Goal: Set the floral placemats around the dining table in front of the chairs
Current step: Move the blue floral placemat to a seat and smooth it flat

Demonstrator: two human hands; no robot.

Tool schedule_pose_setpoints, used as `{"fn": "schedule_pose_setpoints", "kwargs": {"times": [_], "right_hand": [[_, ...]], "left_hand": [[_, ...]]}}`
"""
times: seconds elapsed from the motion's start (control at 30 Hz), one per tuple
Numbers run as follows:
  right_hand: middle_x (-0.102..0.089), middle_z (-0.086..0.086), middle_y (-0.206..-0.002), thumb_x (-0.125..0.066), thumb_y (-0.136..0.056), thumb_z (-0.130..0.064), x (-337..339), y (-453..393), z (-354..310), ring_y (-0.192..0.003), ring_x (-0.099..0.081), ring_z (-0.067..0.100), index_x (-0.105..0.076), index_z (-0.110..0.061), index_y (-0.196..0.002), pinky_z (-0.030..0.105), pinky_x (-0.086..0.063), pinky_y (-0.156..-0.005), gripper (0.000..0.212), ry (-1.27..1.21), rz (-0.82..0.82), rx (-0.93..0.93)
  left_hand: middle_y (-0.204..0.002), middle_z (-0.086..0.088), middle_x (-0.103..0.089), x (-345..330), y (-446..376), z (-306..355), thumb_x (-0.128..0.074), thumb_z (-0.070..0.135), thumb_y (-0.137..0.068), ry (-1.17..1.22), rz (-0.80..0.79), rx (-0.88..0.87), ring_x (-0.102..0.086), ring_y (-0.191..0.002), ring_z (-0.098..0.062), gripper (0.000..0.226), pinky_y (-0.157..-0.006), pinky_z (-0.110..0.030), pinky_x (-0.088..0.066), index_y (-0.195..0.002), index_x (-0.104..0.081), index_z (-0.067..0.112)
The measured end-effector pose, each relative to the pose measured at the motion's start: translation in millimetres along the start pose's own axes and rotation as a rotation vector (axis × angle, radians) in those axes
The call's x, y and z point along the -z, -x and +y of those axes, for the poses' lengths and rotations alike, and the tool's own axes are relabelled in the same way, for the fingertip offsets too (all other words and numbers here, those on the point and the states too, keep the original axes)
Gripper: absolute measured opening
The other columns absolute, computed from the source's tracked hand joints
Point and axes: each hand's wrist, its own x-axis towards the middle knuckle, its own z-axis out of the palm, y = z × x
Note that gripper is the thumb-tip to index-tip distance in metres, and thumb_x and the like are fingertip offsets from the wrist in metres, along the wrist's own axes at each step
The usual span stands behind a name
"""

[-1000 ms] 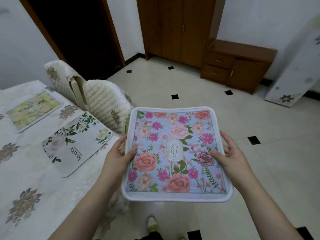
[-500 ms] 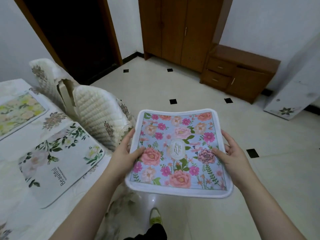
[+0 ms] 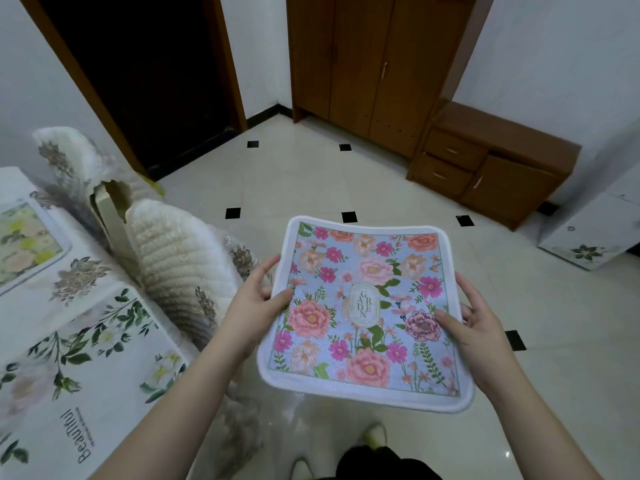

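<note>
- Head view: cream floor tiles (image 3: 346, 188) with small black diamonds fill the room ahead, with a dark doorway (image 3: 145, 74) and a brown cabinet (image 3: 367, 64) at the back.
- Along the left edge of the picture runs the worktop (image 3: 31, 306) under a pale flowered cloth; a leafy placemat (image 3: 79, 368) lies at its near corner and a yellow-green placemat (image 3: 24, 244) farther along the same edge.
- Two quilted chairs (image 3: 176, 261) stand pushed against that edge of the worktop.
- I see the blue floral placemat (image 3: 363, 306) held over the floor, off the worktop, well apart from the leafy one.
- My left hand (image 3: 252, 299) pinches its left border, thumb on top, fingers beneath.
- My right hand (image 3: 474, 327) pinches the right border the same way.
- The far edge waves and the middle sags a little, so I judge it soft, light cloth, not slippery and not fragile.
- I judge the two side borders the best hold; one hand alone would likely let it flop.
</note>
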Motion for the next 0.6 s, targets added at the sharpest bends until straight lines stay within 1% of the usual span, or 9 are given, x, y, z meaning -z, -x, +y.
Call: {"fn": "schedule_pose_setpoints", "kwargs": {"times": [0.1,0.17,0.27,0.3,0.4,0.47,0.53,0.6], "right_hand": [[-0.075,0.004,-0.102,-0.066,-0.090,-0.005,7.0,-40.5,-3.8,-0.086,-0.074,0.031,-0.043,-0.039,-0.139,0.051,-0.061,-0.070,0.064,0.009,-0.012,-0.003],[-0.075,0.003,-0.102,-0.066,-0.090,-0.006,14.2,-72.3,-6.6,-0.086,-0.074,0.030,-0.041,-0.038,-0.141,0.053,-0.060,-0.072,0.065,0.032,-0.029,-0.001],[-0.075,0.001,-0.101,-0.066,-0.090,-0.006,23.4,-119.8,-18.3,-0.085,-0.074,0.027,-0.039,-0.038,-0.143,0.050,-0.061,-0.070,0.067,0.054,-0.056,0.008],[-0.075,0.001,-0.100,-0.066,-0.090,-0.007,26.3,-134.9,-23.1,-0.085,-0.074,0.027,-0.039,-0.039,-0.142,0.048,-0.061,-0.069,0.067,0.057,-0.063,0.013],[-0.074,0.001,-0.103,-0.066,-0.091,-0.008,33.6,-177.8,-38.7,-0.084,-0.075,0.023,-0.038,-0.042,-0.141,0.046,-0.062,-0.069,0.067,0.091,-0.113,0.039],[-0.074,-0.002,-0.103,-0.066,-0.091,-0.010,35.4,-206.0,-49.6,-0.084,-0.075,0.019,-0.037,-0.043,-0.141,0.043,-0.062,-0.071,0.067,0.153,-0.142,0.073],[-0.074,-0.005,-0.103,-0.066,-0.092,-0.011,35.1,-231.5,-57.5,-0.086,-0.074,0.016,-0.035,-0.040,-0.145,0.041,-0.061,-0.073,0.068,0.213,-0.169,0.106],[-0.073,-0.004,-0.106,-0.065,-0.092,-0.011,29.7,-253.9,-65.1,-0.088,-0.074,0.014,-0.034,-0.038,-0.147,0.036,-0.061,-0.073,0.069,0.226,-0.201,0.123]], "left_hand": [[-0.093,-0.009,-0.078,-11.9,-37.2,8.9,-0.064,0.008,-0.094,0.013,0.007,0.029,-0.075,-0.078,-0.036,0.064,-0.067,-0.054,-0.061,-0.144,-0.037,0.036],[-0.092,-0.010,-0.078,-22.5,-61.8,18.0,-0.064,0.010,-0.094,-0.021,0.020,0.032,-0.075,-0.077,-0.037,0.064,-0.069,-0.055,-0.061,-0.144,-0.037,0.038],[-0.088,-0.008,-0.078,-38.5,-94.6,35.8,-0.065,0.013,-0.093,-0.056,0.062,0.041,-0.076,-0.075,-0.034,0.064,-0.065,-0.050,-0.062,-0.143,-0.037,0.042],[-0.089,-0.009,-0.078,-43.7,-105.0,43.0,-0.065,0.014,-0.093,-0.050,0.069,0.047,-0.075,-0.075,-0.035,0.065,-0.065,-0.050,-0.061,-0.143,-0.037,0.044],[-0.094,-0.011,-0.077,-54.3,-133.9,58.6,-0.065,0.013,-0.094,0.006,0.101,0.055,-0.075,-0.079,-0.038,0.067,-0.071,-0.057,-0.060,-0.145,-0.035,0.044],[-0.096,-0.013,-0.077,-58.6,-149.6,64.8,-0.065,0.013,-0.093,0.062,0.124,0.044,-0.074,-0.081,-0.040,0.068,-0.072,-0.059,-0.059,-0.146,-0.034,0.043],[-0.096,-0.016,-0.077,-62.3,-162.3,67.5,-0.067,0.015,-0.092,0.095,0.169,0.035,-0.074,-0.081,-0.041,0.069,-0.074,-0.061,-0.058,-0.145,-0.034,0.045],[-0.093,-0.016,-0.077,-63.9,-172.8,66.2,-0.068,0.015,-0.091,0.123,0.249,0.019,-0.074,-0.079,-0.041,0.067,-0.075,-0.063,-0.057,-0.142,-0.038,0.047]]}}
